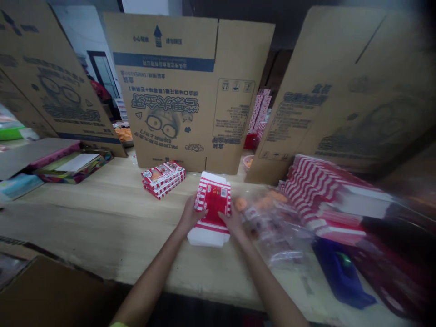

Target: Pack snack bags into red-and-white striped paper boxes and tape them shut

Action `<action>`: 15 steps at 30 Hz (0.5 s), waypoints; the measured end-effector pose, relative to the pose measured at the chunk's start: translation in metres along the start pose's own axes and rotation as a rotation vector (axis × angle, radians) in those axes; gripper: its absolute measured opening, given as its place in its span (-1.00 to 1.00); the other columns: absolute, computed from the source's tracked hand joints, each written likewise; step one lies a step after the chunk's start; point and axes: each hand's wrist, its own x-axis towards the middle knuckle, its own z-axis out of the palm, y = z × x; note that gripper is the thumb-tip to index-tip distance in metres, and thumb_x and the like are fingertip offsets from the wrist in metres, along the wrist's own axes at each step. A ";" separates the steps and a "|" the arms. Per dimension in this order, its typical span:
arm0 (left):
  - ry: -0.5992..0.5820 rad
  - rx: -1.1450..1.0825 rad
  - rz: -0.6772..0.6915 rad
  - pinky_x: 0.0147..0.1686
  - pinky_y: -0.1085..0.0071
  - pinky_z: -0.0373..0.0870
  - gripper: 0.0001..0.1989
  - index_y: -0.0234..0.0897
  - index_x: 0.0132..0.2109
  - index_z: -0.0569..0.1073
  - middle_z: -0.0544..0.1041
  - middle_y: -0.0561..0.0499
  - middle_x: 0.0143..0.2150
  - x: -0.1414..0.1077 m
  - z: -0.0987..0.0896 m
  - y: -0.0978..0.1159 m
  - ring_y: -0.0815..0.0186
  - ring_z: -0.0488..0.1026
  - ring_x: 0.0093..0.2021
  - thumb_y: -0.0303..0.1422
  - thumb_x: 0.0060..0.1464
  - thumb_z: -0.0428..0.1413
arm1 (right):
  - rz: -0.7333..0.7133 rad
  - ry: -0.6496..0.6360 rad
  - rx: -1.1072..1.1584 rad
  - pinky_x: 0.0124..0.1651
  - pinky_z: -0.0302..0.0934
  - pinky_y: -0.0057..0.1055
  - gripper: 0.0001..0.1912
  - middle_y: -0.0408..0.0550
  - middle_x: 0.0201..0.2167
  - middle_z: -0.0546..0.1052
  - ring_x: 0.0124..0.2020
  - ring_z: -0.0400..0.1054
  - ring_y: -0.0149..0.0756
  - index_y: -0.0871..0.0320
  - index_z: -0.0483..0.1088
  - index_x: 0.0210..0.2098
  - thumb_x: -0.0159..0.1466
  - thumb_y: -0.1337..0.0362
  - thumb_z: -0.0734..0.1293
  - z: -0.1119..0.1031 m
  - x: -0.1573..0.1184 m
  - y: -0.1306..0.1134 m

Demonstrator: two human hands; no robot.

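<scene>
Both of my hands grip a red-and-white striped carton over the middle of the table. White flaps stick out at its top and bottom ends. My left hand holds the left edge, thumb on the red face. On the right edge is my right hand, its thumb also pressed on the front. A small stack of striped, printed boxes lies to the left, beyond my left hand. Just right of my right hand, clear plastic packets with some orange pieces lie in a blurred heap.
Tall cardboard sheets stand along the back. A pile of flat striped cartons rests at the right, with a blue tray in front. An open patterned box sits at the left. A brown cardboard box is at the lower left.
</scene>
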 end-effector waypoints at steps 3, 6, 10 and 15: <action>-0.001 -0.092 -0.030 0.08 0.22 0.27 -0.35 -0.26 0.12 0.32 0.44 -0.12 0.06 -0.006 0.001 0.009 0.14 0.38 0.05 -0.35 -0.18 0.27 | -0.006 0.012 -0.026 -0.04 0.24 -0.18 -0.61 -0.14 -0.33 0.52 -0.16 0.36 -0.15 0.11 0.42 -0.33 -0.20 0.38 0.46 0.000 -0.002 -0.004; 0.030 -0.136 -0.059 0.07 0.21 0.30 -0.29 -0.24 0.16 0.28 0.45 -0.11 0.07 -0.015 -0.001 0.023 0.15 0.39 0.03 -0.34 -0.19 0.27 | -0.006 0.036 -0.031 -0.13 0.27 -0.23 -0.68 -0.13 -0.42 0.51 -0.27 0.37 -0.16 0.13 0.41 -0.41 -0.20 0.36 0.47 0.002 -0.008 -0.013; -0.091 -0.290 -0.135 0.01 0.23 0.36 -0.18 -0.19 0.29 0.10 0.39 -0.12 0.15 -0.041 -0.017 0.060 0.14 0.40 0.04 -0.30 -0.11 0.24 | -0.009 0.050 0.011 -0.21 0.28 -0.27 -0.69 -0.10 -0.42 0.49 -0.33 0.37 -0.19 0.15 0.36 -0.35 -0.05 0.17 0.44 -0.003 -0.025 -0.039; -0.347 -0.208 -0.153 0.05 0.23 0.34 -0.23 -0.10 0.29 0.13 0.29 -0.06 0.25 -0.097 -0.042 0.098 0.10 0.36 0.11 -0.37 -0.06 0.22 | -0.275 0.261 -0.093 0.09 0.10 -0.13 -0.32 0.02 -0.05 0.39 0.00 0.24 -0.10 0.13 0.26 0.00 -0.09 0.14 0.49 -0.028 -0.056 -0.072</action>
